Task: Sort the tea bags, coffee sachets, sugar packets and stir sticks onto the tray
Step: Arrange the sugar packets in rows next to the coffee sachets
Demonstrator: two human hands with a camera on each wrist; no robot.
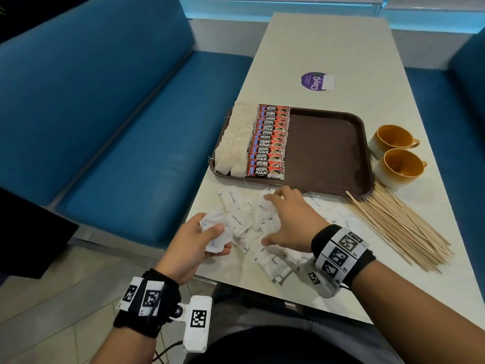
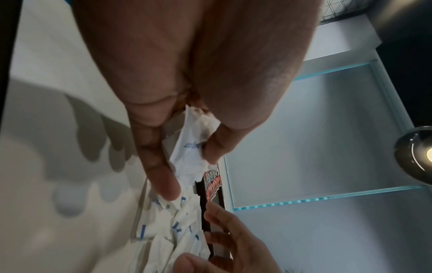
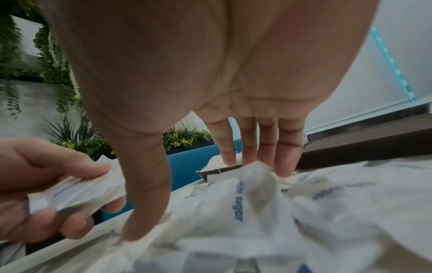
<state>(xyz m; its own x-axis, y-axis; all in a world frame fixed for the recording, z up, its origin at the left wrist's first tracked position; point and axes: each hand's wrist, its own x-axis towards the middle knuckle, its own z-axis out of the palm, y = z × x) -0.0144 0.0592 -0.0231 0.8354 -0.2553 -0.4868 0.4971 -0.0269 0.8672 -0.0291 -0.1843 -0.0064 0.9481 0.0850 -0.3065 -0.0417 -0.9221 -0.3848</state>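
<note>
A brown tray [image 1: 325,143] lies across the table, with a column of white tea bags [image 1: 233,140] at its left end and red coffee sachets [image 1: 270,143] beside them. White sugar packets [image 1: 252,224] lie in a loose heap on the table in front of the tray. My left hand [image 1: 207,237] grips a small bunch of sugar packets [image 2: 191,147] at the table's left edge. Over the heap my right hand [image 1: 273,219] spreads, fingers straight and touching the sugar packets [image 3: 240,199]. Wooden stir sticks [image 1: 399,227] are fanned out to the right.
Two orange-lined mugs [image 1: 393,153] stand just right of the tray. A purple round sticker [image 1: 316,80] is on the table beyond it. Blue bench seats [image 1: 105,127] flank the table. The tray's right half is bare.
</note>
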